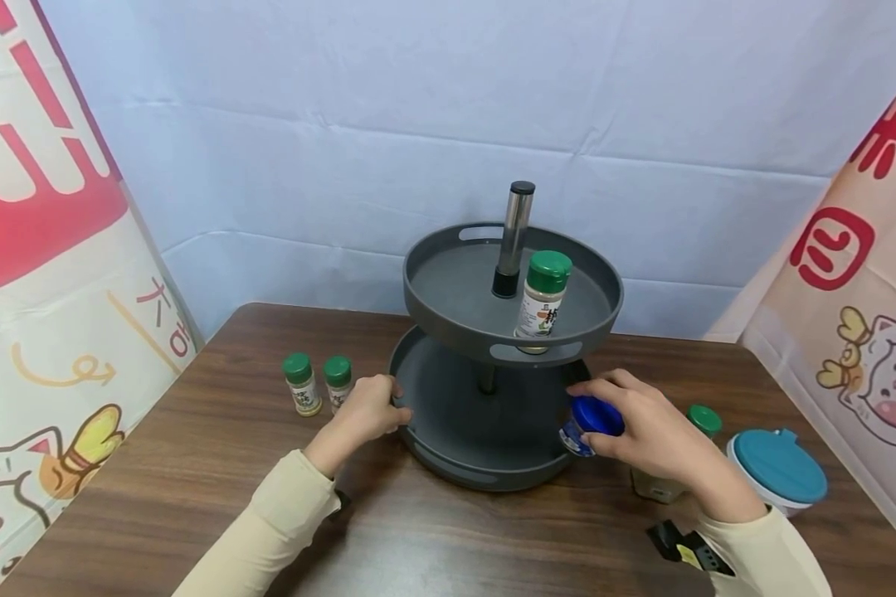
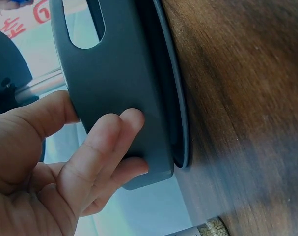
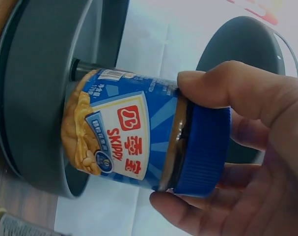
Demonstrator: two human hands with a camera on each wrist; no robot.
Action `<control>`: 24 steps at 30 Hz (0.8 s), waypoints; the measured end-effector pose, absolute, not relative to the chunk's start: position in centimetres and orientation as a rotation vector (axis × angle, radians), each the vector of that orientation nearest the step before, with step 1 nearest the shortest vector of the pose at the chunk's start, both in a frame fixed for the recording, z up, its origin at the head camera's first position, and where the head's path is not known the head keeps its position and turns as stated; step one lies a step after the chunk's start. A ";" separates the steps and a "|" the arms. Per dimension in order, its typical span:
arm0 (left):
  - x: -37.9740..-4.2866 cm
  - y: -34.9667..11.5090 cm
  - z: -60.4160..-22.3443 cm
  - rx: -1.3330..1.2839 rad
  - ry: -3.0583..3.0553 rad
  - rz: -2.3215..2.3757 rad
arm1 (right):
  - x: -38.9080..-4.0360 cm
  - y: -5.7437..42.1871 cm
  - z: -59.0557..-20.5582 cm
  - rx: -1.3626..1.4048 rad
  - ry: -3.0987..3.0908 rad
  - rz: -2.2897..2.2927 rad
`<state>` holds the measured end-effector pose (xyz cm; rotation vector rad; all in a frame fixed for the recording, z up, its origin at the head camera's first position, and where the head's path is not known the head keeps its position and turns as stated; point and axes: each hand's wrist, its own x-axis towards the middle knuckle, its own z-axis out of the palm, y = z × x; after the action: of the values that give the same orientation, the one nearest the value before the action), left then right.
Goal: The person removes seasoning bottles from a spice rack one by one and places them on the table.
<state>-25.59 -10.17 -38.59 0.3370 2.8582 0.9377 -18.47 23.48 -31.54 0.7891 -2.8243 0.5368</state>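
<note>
A dark grey two-tier round rack (image 1: 463,435) stands mid-table, with a steel post through its upper tray (image 1: 455,282). At the lower tray's left side, my left hand (image 1: 364,409) pinches the rim, thumb over the edge and fingers on the outer wall (image 2: 114,88). My right hand (image 1: 645,431) grips a Skippy peanut butter jar (image 3: 124,130) by its blue lid (image 1: 596,416). The jar is tilted at the lower tray's right rim; whether it touches the tray, I cannot tell. On the upper tray a green-capped seasoning bottle (image 1: 543,303) stands upright.
Two small green-capped seasoning bottles (image 1: 302,384) stand left of the rack. To the right, partly behind my right hand, are a green-capped jar (image 1: 704,420) and a white tub with a teal lid (image 1: 780,468). A pale cloth backdrop (image 1: 328,191) hangs behind the table.
</note>
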 end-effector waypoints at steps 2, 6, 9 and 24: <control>-25.5 -10.2 -38.6 0.348 2.858 0.943 | -18.1 23.8 -31.5 0.789 -2.833 0.529; -25.5 -10.2 -38.6 0.357 2.857 0.949 | -17.4 24.6 -31.5 0.784 -2.855 0.514; -25.5 -10.3 -38.7 0.355 2.858 0.953 | -17.0 25.0 -31.7 0.757 -2.890 0.509; -25.4 -10.2 -38.5 0.355 2.863 0.945 | -16.5 26.1 -33.4 0.792 -3.051 0.499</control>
<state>-25.41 -10.19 -38.54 0.3548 2.8631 0.9447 -16.49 26.13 -33.40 0.7922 -3.0509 0.4991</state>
